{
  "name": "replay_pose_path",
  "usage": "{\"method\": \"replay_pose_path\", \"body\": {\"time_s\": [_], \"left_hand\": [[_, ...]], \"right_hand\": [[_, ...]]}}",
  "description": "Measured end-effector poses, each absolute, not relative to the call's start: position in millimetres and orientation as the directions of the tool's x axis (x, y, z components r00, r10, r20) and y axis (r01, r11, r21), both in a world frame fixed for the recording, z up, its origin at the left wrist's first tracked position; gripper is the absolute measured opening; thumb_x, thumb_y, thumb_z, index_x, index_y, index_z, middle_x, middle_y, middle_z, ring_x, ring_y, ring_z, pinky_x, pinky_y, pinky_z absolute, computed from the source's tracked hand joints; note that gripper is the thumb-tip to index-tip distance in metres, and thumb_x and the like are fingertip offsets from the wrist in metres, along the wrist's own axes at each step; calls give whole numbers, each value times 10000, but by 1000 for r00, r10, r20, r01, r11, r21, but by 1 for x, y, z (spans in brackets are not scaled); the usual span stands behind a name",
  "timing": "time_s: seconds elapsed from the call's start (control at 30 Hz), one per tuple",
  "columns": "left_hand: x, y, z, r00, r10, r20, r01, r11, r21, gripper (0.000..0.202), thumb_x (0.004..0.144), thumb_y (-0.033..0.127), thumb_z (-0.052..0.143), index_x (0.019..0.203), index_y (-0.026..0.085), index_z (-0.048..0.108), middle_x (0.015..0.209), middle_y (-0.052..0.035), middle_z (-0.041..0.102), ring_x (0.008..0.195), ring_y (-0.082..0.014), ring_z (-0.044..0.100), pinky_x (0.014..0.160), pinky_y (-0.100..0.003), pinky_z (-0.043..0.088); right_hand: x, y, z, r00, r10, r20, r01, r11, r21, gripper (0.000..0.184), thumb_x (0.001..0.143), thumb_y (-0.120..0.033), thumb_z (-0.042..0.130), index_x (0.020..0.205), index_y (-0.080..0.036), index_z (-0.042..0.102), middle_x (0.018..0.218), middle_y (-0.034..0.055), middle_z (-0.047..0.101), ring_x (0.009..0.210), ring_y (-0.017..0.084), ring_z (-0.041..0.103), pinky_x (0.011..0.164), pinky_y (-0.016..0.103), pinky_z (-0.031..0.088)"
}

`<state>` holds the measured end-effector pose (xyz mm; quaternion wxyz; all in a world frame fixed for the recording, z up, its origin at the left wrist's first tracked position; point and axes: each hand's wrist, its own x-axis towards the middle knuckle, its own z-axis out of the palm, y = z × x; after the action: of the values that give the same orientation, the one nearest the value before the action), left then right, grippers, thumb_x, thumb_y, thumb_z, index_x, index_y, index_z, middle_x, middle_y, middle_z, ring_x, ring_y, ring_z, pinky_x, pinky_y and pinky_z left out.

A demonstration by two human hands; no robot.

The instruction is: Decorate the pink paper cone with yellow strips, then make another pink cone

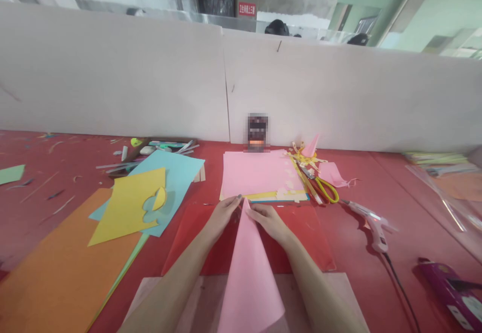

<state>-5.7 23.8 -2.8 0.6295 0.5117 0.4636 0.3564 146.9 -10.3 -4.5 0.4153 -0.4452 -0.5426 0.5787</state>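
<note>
A pink paper cone [248, 278] lies between my forearms, its narrow tip pointing away from me and its wide end towards me. Just left of the tip is my left hand [225, 213], fingers closed at the cone's point. From the other side my right hand [270, 221] pinches the paper slightly below the tip. Under the hands is a red sheet [301, 242]. Beyond them lies a stack of pink paper [256, 172] with small pale scraps on its right part.
Yellow-handled scissors [327, 190] and a small pink cone [311, 147] lie right of the stack. A glue gun [372, 222] with a cord and a purple device [450, 290] are further right. Yellow [124, 207], blue [176, 172] and orange [75, 267] sheets overlap leftward. A white partition [113, 77] stands behind.
</note>
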Motion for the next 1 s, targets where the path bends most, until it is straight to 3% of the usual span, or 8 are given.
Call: {"method": "replay_pose_path", "body": {"time_s": [0.13,0.27,0.5,0.73,1.0], "left_hand": [[-5,26,-2,368,895,-252,-62,294,954,328,717,459,564,757,137,613,577,7,515,516,-97,441,504,-215,333],[6,37,-3,468,837,-283,-140,387,911,336,712,441,587,867,145,617,690,-26,575,608,-116,517,579,-229,390],[16,55,-6,512,827,-230,-232,392,890,273,674,394,646,686,129,582,618,4,530,563,-80,495,591,-211,401],[18,53,-10,433,873,-224,-280,367,887,270,658,375,660,633,132,547,559,30,482,525,-65,456,559,-199,382],[19,47,-2,399,890,-222,-286,350,892,304,707,421,590,664,121,603,631,-9,561,618,-105,521,628,-232,411]], "right_hand": [[151,-11,-3,-293,952,-89,-74,-115,-991,338,732,-491,539,677,-160,586,629,-18,512,601,112,442,581,236,360],[154,-12,-7,-239,958,-160,-147,-199,-969,374,707,-527,555,732,-158,608,597,-9,521,540,108,440,514,230,362],[153,-8,-13,-115,987,-115,-246,-140,-959,343,707,-485,579,730,-145,615,651,16,563,585,123,491,573,247,410],[152,-9,-7,-117,988,-105,-213,-128,-969,309,722,-459,570,736,-154,615,645,-2,542,602,120,481,586,238,401],[153,-7,-7,-73,996,-44,-61,-49,-997,292,733,-446,550,726,-161,617,658,-9,543,618,115,463,585,227,376]]}}
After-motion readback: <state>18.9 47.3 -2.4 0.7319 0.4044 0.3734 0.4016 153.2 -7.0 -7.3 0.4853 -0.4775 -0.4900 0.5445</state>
